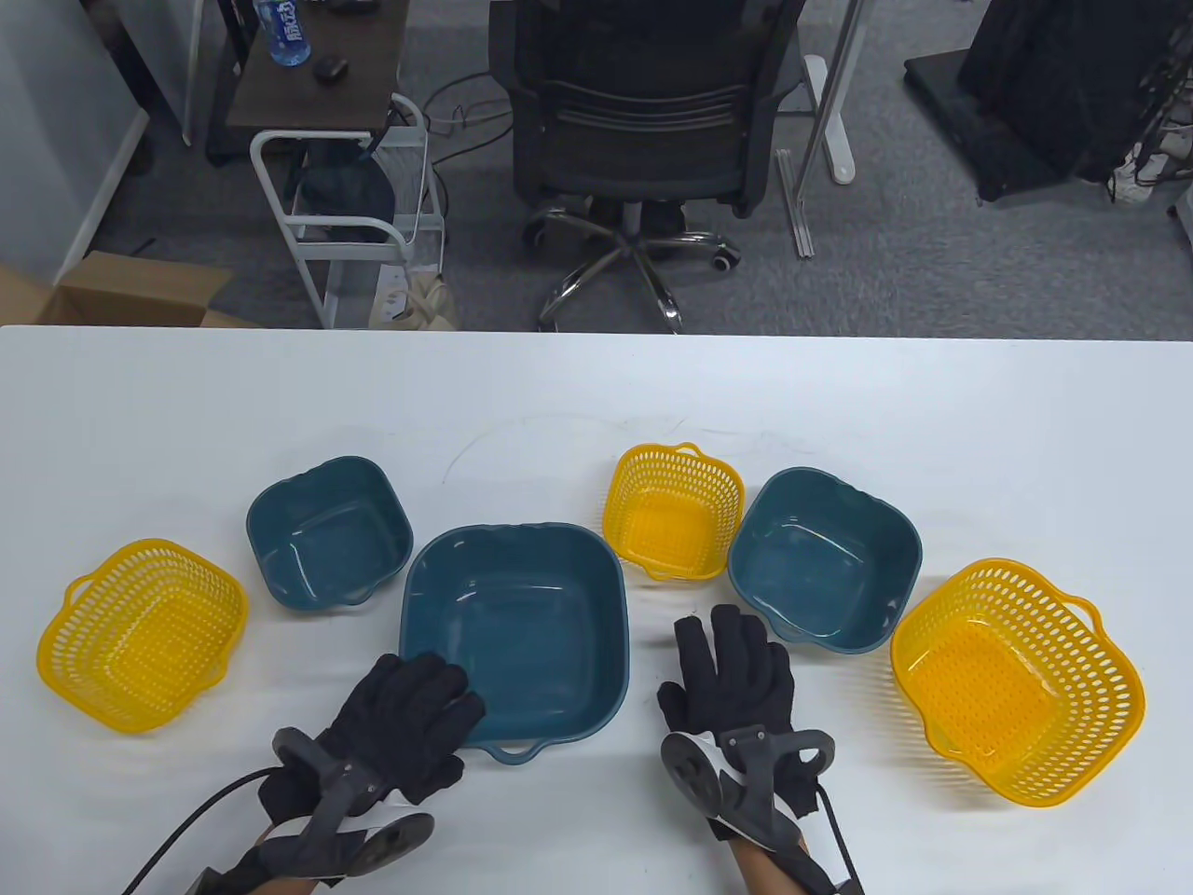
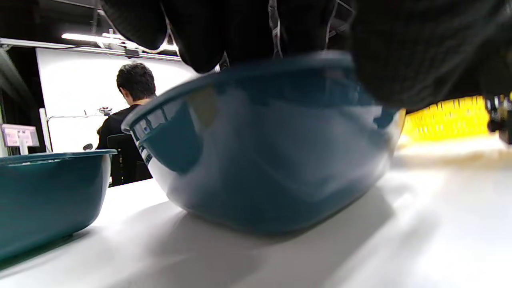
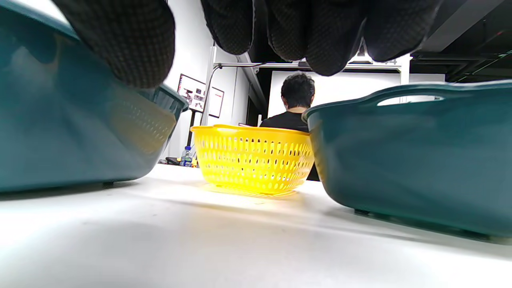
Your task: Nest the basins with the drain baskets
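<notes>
Three blue basins stand on the white table: a small one [image 1: 328, 533], a large one [image 1: 514, 634] and a medium one [image 1: 825, 557]. Three yellow drain baskets stand apart from them: a medium one [image 1: 140, 634] at the left, a small one [image 1: 673, 511] in the middle and a large one [image 1: 1016, 681] at the right. My left hand [image 1: 438, 695] lies at the large basin's near-left corner, fingers [image 2: 208, 36] over its rim [image 2: 272, 72]; a grip is not clear. My right hand [image 1: 727, 653] lies flat and open between the large and medium basins, holding nothing.
The right wrist view shows the large basin [image 3: 60, 140], the small basket [image 3: 252, 160] and the medium basin [image 3: 420, 160] close ahead. Beyond the table's far edge [image 1: 596, 328] stand an office chair [image 1: 643, 121] and a white cart [image 1: 345, 233].
</notes>
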